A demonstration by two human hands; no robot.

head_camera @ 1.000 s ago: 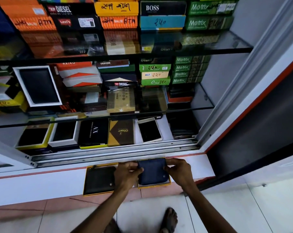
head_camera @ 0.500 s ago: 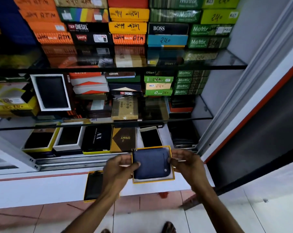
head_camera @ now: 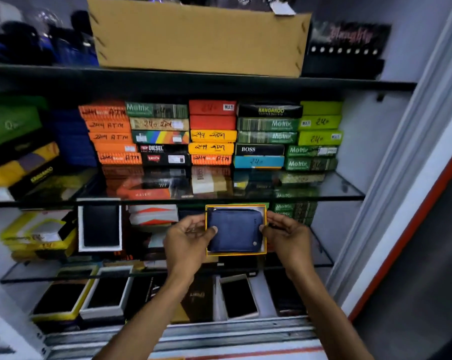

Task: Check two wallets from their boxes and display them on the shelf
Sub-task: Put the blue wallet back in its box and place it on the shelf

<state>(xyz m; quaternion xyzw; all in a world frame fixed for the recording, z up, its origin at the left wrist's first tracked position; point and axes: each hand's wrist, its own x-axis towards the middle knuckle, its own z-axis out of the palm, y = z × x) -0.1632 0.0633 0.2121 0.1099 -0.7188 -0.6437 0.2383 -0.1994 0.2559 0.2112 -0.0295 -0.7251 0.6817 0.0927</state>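
Blue wallet (head_camera: 234, 231) sits in its open yellow-rimmed box (head_camera: 236, 253), held upright, face toward the camera, in front of the middle glass shelf (head_camera: 326, 262). Long axis runs left-right. Box is between the two hands: left hand (head_camera: 187, 240) on its left edge, thumb pressed on the wallet face; right hand (head_camera: 284, 236) on its right edge. Fingers of both closed on the box sides, one hand each end, neither nearer. Shelf space lies straight behind the box, so the placing move looks like a short push forward and down.

Counts: one blue wallet, one box in hand, two hands. One white-framed black wallet box (head_camera: 99, 224) stands upright to the left on the same shelf. Second task wallet not identifiable; lower shelf is blurred.
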